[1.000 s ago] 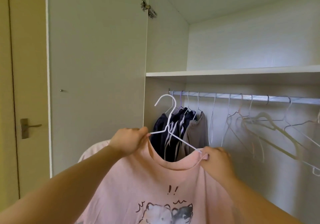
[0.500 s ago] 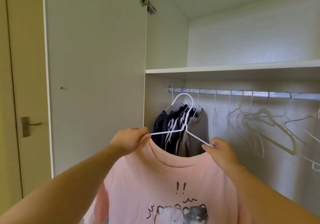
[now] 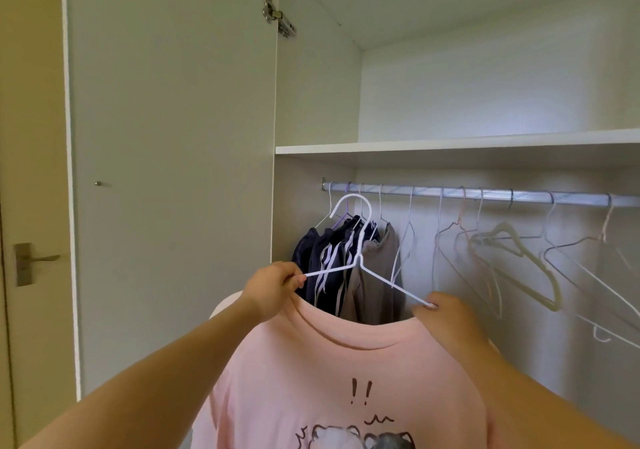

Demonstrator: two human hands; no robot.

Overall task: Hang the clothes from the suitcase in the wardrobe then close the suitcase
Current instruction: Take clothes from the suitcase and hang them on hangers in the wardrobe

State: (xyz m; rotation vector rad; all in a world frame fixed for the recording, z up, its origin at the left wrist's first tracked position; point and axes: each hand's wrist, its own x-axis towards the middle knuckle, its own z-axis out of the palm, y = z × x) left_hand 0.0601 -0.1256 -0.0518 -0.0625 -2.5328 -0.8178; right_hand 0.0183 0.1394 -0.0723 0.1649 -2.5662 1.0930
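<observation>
Holding the pale pink cartoon-print T-shirt (image 3: 346, 379) below the left end of the silver metal rail (image 3: 485, 195), left hand (image 3: 273, 284) and right hand (image 3: 446, 313) each pinch its thin white wire hanger (image 3: 359, 259), whose tilted hook could snag the dark hanging garments (image 3: 329, 261).

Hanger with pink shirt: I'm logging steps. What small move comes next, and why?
Probably raise the hanger and hook it over the rail: the shirt is on it, left hand and right hand hold its ends, its hook is off the rail.
</observation>
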